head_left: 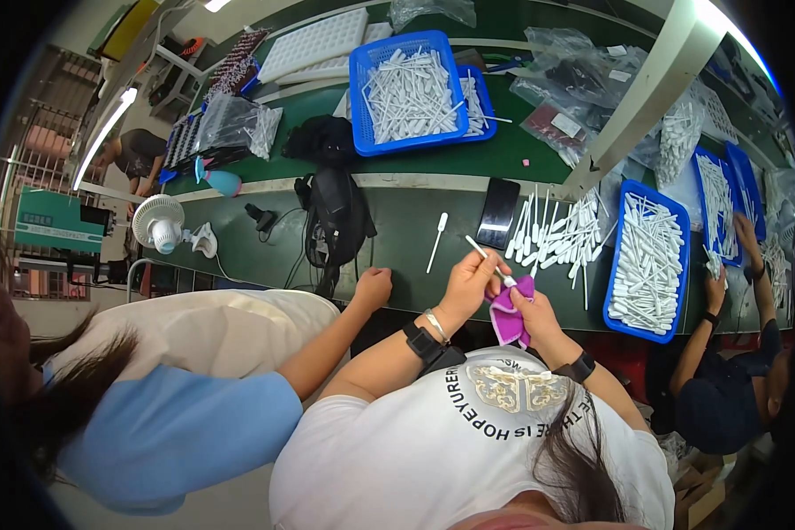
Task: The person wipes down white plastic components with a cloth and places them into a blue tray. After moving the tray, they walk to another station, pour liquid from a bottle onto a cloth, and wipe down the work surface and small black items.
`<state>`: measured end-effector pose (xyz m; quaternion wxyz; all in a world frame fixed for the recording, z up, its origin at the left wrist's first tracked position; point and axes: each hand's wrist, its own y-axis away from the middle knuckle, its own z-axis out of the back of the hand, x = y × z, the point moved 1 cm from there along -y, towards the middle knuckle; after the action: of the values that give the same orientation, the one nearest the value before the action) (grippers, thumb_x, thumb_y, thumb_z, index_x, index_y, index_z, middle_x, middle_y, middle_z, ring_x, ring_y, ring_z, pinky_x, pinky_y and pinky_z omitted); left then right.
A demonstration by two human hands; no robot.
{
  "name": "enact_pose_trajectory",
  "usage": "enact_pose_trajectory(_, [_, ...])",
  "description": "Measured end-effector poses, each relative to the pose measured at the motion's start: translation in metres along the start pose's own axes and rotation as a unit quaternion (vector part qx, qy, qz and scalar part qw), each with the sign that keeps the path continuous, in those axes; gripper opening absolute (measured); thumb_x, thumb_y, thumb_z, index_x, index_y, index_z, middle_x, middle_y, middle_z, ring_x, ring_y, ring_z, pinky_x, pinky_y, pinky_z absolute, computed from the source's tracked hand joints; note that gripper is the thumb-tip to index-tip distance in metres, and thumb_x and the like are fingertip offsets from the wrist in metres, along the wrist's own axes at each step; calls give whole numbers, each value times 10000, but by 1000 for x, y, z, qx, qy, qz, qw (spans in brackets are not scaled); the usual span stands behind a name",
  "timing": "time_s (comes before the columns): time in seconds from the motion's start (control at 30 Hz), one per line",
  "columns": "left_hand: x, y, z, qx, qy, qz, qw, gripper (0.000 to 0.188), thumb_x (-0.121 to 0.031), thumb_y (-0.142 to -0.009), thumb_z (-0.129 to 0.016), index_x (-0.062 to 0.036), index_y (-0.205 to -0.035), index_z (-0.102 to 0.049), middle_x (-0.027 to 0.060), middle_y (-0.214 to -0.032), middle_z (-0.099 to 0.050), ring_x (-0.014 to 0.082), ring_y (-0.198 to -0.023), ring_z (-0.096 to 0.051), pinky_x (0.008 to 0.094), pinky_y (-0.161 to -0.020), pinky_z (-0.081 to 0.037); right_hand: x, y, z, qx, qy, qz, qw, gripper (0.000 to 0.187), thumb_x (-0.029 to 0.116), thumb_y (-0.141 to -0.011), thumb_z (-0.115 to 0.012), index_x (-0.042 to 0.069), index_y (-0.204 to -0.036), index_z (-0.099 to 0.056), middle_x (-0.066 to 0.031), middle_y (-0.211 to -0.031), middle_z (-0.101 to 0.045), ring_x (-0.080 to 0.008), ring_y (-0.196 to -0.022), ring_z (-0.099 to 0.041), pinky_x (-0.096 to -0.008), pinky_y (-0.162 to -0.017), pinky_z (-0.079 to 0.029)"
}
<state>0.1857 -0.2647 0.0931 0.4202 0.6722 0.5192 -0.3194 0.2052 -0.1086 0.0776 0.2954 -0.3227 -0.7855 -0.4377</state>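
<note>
Nearest to me, a person in a white printed T-shirt [397, 450] works at a dark green desk [397, 234], a dark band on each wrist. The left hand [470, 287] has its thumb and fingers drawn together in a pinch around the shaft of a slim white stick [478, 245], whose thicker end slants down toward the other hand. The right hand [539, 318] has its fingers curled in on a purple cloth [509, 325], gathered at that lower end; how much of the tip it covers I cannot make out. Stick and cloth are held before the chest, by the near edge of the desk. To the left, beyond a light blue sleeve [194, 424], a neighbour's hand [375, 288] rests near the same edge. Past the working hands lies a loose white stick [438, 238], then, to its right, a dark phone [500, 214] and a spread heap of similar sticks [556, 238]. A blue basket [638, 330] filled with sticks stands right of the heap; a black bag [337, 216] occupies the left side. Farther off, behind a pale ledge [406, 182], a second blue basket [359, 102] holds more sticks, with white trays [314, 46] to its left.
</note>
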Motion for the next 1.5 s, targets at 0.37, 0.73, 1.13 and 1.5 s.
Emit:
enact_pose_trajectory(0.37, [9, -7, -16, 98, -437, -374, 812, 172, -171, -893, -477, -16, -883, -551, 4, -729, -586, 60, -609, -505, 192, -547, -412, -33, -15, 7, -17, 9, -73, 997, 205, 177, -862, -520, 15, -976, -572, -46, -849, -613, -123, -731, -591, -244, -634, -467])
enact_pose_trajectory(0.73, [24, -31, -1, 66, 57, 157, 984, 194, -177, -900, -449, -33, -1008, -521, 11, -648, -535, 34, -484, -372, 158, -426, -278, -17, -2, 4, 25, 144, 62, 987, 224, 221, -821, -587, 26, -930, -603, -38, -811, -627, -105, -728, -574, -258, -641, -455])
enact_pose_trajectory(1.13, [47, -49, -33, 160, -171, 139, 962, 220, -166, -893, -449, -57, -1083, -472, 78, -743, -566, 100, -555, -480, 202, -505, -391, -15, 13, 46, -72, 204, 61, 974, 234, 206, -824, -589, 6, -944, -605, -67, -805, -641, -106, -666, -579, -260, -616, -472])
enact_pose_trajectory(1.5, [19, -111, 122, -64, -773, 97, 624, 303, -264, -761, -603, -24, -938, -553, 178, -950, -587, 354, -909, -557, 439, -769, -447, 23, 34, 217, -399, -167, 53, 900, 283, 243, -816, -610, 15, -982, -582, -73, -823, -627, -150, -602, -584, -258, -496, -441])
